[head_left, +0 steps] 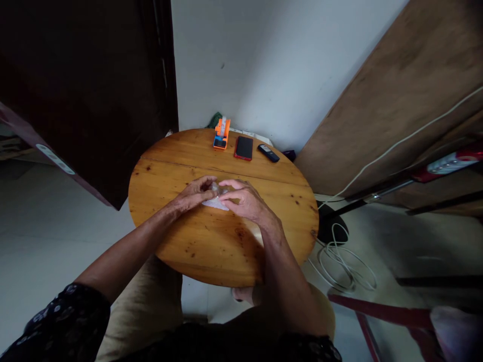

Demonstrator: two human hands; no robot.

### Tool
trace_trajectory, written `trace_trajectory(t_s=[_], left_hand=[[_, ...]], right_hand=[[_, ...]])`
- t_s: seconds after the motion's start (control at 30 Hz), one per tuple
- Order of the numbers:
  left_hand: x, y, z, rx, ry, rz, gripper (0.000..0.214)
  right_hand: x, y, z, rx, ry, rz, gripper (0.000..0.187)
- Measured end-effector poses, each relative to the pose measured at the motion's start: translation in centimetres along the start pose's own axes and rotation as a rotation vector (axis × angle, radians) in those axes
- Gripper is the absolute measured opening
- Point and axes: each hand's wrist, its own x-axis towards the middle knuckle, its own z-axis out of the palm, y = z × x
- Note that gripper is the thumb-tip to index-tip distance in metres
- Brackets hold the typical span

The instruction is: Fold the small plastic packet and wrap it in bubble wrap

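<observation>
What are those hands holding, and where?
The left hand and right hand pinch a whitish item near its far edge; its kind is unclear.

Both hands meet near the middle of a round wooden counter point(211, 246). The left hand point(194, 193) and the right hand point(245, 201) have their fingertips together on a small pale, partly clear sheet point(216, 202) lying on the wood; whether either hand actually pinches it cannot be told. At the far edge an orange gadget point(221, 134), a red phone point(244, 148) and a dark handset point(268, 153) lie in a row. A white cable point(339, 261) coils on the floor to the right.
</observation>
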Motion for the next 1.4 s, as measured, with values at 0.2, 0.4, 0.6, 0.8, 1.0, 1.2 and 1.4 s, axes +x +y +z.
trace_trajectory(t_s=[0.2,0.4,0.6,0.8,1.0,1.2,1.4], left_hand=[[0.0,-0.4,0.4,0.01,0.019,0.009,0.073],[0.0,-0.6,1.0,0.1,0.106,0.001,0.077],[-0.1,-0.5,0.5,0.135,0.086,0.042,0.072],[-0.3,-0.4,0.0,0.046,0.061,0.027,0.069],[-0.2,-0.7,-0.3,-0.018,0.099,0.032,0.066],[-0.1,-0.7,-0.1,0.031,0.153,0.017,0.067],[-0.4,-0.6,0.8,0.14,0.138,0.08,0.075]], right_hand=[[0.1,-0.5,-0.5,0.076,0.015,0.008,0.017],[0.2,-0.2,-1.2,0.209,0.307,0.175,0.016],[0.3,2.6,0.7,0.118,0.455,0.425,0.014],[0.1,4.2,2.1,0.25,0.474,0.609,0.016],[0.2,3.3,1.5,0.524,0.506,0.617,0.029],[0.1,1.9,0.7,0.654,0.404,0.594,0.028],[0.4,0.8,1.1,0.557,0.203,0.531,0.039]])
